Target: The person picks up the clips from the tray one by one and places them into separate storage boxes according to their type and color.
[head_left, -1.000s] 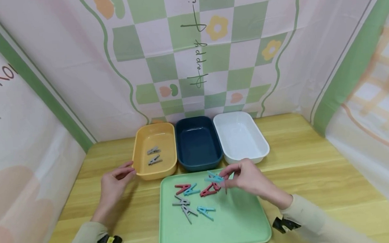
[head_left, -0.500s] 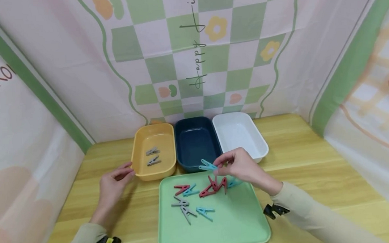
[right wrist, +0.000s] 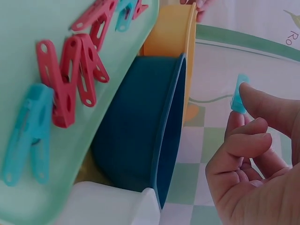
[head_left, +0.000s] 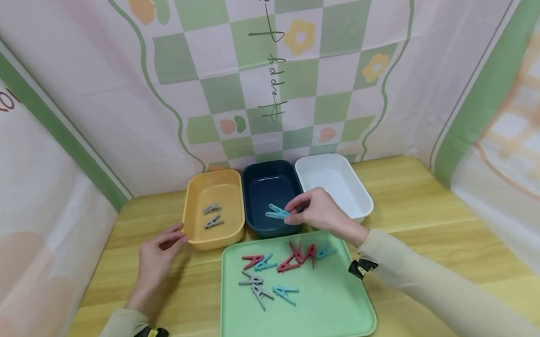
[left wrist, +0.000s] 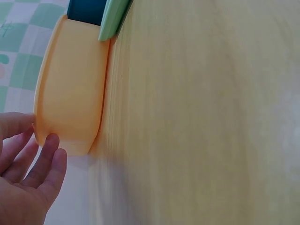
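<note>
My right hand point(head_left: 316, 210) pinches a light blue clothespin point(head_left: 277, 212) between thumb and fingers, over the dark blue bin point(head_left: 256, 225). In the right wrist view, the end of this clothespin point(right wrist: 239, 93) shows at the fingertips. My left hand point(head_left: 158, 259) touches the left outer side of the yellow bin point(head_left: 216, 242) near its rim; its fingers are lightly bent in the left wrist view. Two grey clothespins point(head_left: 214, 221) lie inside the yellow bin. On the green tray point(head_left: 321, 312) are red clothespins point(head_left: 289, 264), blue clothespins point(head_left: 285, 294) and grey clothespins point(head_left: 260, 294).
A white bin point(head_left: 334, 181) stands right of the dark blue one, the three bins side by side along the back. The wooden table point(head_left: 416, 202) meets a patterned cloth point(head_left: 230, 95) behind them. The tray lies close in front of the bins.
My right hand has lifted the light blue clothespin off the tray and carried it back and left over the dark blue bin. The left hand stays at the yellow bin.
</note>
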The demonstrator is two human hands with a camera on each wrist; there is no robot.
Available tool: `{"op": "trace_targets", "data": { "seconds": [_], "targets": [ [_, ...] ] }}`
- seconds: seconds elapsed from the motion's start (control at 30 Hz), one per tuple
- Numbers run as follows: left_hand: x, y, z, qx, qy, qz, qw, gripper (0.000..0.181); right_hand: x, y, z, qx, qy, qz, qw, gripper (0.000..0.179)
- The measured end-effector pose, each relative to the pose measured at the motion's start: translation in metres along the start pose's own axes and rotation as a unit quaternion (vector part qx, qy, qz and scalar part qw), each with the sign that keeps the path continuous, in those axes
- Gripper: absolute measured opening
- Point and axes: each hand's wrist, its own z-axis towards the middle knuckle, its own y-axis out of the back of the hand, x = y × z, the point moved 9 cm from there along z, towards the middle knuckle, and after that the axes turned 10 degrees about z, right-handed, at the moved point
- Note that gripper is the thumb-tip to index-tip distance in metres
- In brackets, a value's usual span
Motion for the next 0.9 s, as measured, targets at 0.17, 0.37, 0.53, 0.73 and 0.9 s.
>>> {"op": "trace_targets", "data": {
  "seconds": [0.17,0.37,0.53,0.73,0.9],
  "targets": [
    [-0.002,0.001,0.001,0.001,0.001,0.003,1.0000,0.015,0.005,-0.003,0.011,0.000,-0.003,-0.002,1.0000,0.015],
    [-0.003,0.002,0.000,-0.001,-0.005,0.016,0.9998,0.015,0.007,-0.008,0.023,0.003,-0.019,0.006,0.9998,0.015],
    [-0.004,0.002,0.001,-0.003,-0.002,0.010,0.9999,0.015,0.009,-0.007,0.036,0.001,-0.021,-0.014,0.9997,0.016],
    [-0.006,0.002,0.001,-0.003,0.000,0.008,1.0000,0.017,0.006,-0.008,0.050,0.003,-0.026,-0.027,0.9993,0.017],
    [-0.003,0.002,0.000,-0.001,0.002,0.010,0.9999,0.016,0.002,-0.011,0.061,0.002,-0.037,-0.028,0.9989,0.015]
  ]
}}
